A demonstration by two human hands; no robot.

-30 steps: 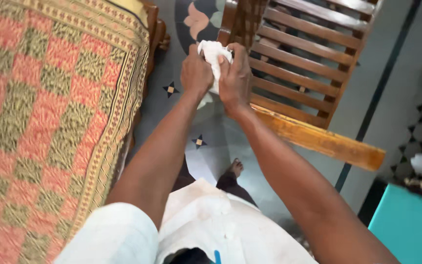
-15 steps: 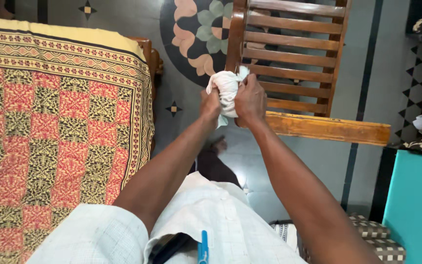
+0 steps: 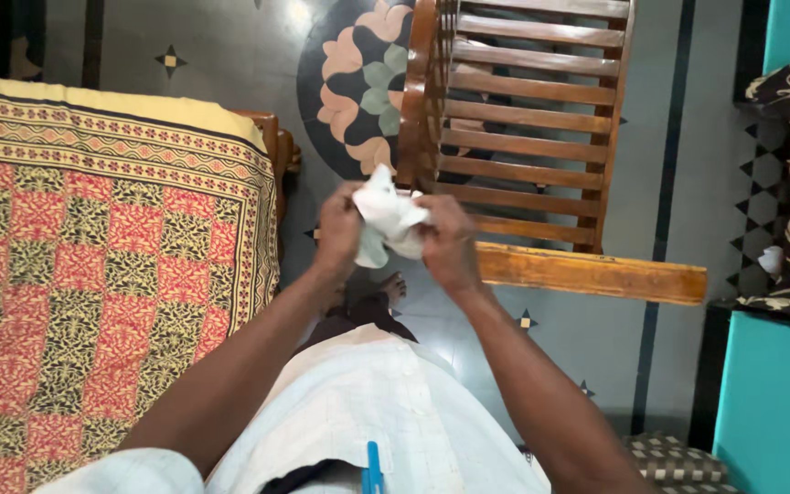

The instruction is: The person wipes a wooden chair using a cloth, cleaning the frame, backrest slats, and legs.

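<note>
Left hand and right hand both pinch a crumpled white cloth held between them, above the floor. Wooden chair just beyond; patterned bed left of them.

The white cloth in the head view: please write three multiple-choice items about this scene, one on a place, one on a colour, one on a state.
1. Where is the white cloth?
A. on the bed
B. between both hands, above the floor
C. on the chair seat

2. What colour is the pen in the shirt pocket?
A. blue
B. red
C. black

3. In what state is the cloth?
A. folded flat
B. spread out wide
C. crumpled

Answers:
1 B: the left hand and the right hand grip it in front of the wooden chair.
2 A: its tip shows blue.
3 C: it is bunched in irregular folds.
</note>
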